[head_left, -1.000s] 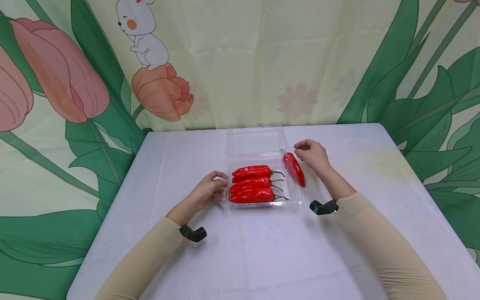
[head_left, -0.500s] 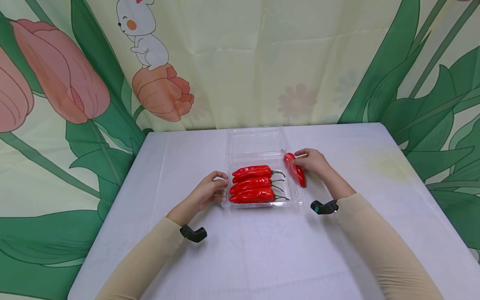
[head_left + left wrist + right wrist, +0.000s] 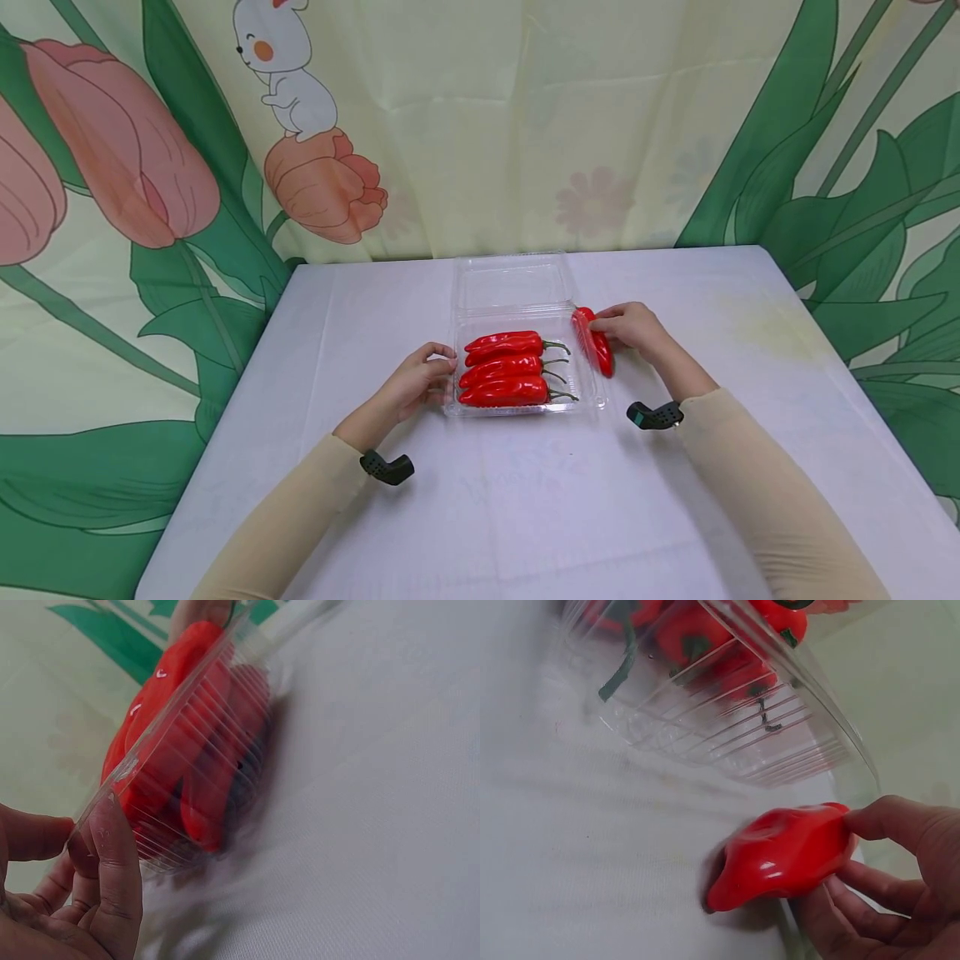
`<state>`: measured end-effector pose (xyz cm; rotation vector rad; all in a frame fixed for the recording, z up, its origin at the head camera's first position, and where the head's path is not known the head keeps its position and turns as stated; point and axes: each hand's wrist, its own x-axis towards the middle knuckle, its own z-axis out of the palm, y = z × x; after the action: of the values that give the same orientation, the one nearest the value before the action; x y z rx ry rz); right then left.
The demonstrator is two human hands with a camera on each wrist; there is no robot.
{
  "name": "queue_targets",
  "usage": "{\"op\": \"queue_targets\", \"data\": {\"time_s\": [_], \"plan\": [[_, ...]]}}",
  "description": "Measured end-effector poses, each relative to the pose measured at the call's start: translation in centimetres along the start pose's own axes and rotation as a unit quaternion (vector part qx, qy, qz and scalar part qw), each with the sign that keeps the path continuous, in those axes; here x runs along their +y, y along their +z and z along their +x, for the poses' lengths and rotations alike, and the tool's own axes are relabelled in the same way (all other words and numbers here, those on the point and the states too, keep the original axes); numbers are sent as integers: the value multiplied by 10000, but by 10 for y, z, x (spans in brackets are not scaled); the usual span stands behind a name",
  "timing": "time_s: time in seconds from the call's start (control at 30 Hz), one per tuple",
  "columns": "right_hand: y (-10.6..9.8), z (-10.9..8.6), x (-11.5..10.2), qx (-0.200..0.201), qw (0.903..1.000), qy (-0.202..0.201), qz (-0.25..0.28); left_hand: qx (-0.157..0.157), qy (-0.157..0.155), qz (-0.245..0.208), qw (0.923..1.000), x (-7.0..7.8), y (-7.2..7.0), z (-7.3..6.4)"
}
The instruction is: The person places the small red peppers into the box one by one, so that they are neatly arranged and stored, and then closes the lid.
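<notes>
A clear plastic clamshell box lies with its lid folded back on the table. Several red chili peppers with green stems lie side by side in it, stems to the right. At the box's left edge, my left hand pinches the rim between thumb and fingers, as the left wrist view shows. Just outside the right wall is one loose red chili pepper. My right hand grips it near its far end, thumb on one side and fingers on the other; its tip points toward me, at the table surface.
The lid lies flat behind the box, toward the table's far edge. A white cloth covers the table. Behind hangs a curtain printed with tulips and a rabbit. Each wrist wears a black camera.
My right hand has come down and toward me from above the loose pepper and taken hold of it. The pepper has shifted slightly right. My left hand and the box stay put.
</notes>
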<state>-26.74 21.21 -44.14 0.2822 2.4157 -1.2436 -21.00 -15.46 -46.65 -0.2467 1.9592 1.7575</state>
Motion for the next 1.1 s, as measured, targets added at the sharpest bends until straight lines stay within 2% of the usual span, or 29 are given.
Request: {"op": "queue_targets", "data": {"time_s": [0.67,0.93,1.1], "plan": [[-19,-10,2,299,9994,83,139,-50,9,-102,9999,1,2,0],[-27,-23,-8,466,9974,-268,484,-41,-15,-67,10000,1,1,0],[-28,-33,-18,317,9966,-452,617,-20,-56,-102,9999,2,1,0]]}}
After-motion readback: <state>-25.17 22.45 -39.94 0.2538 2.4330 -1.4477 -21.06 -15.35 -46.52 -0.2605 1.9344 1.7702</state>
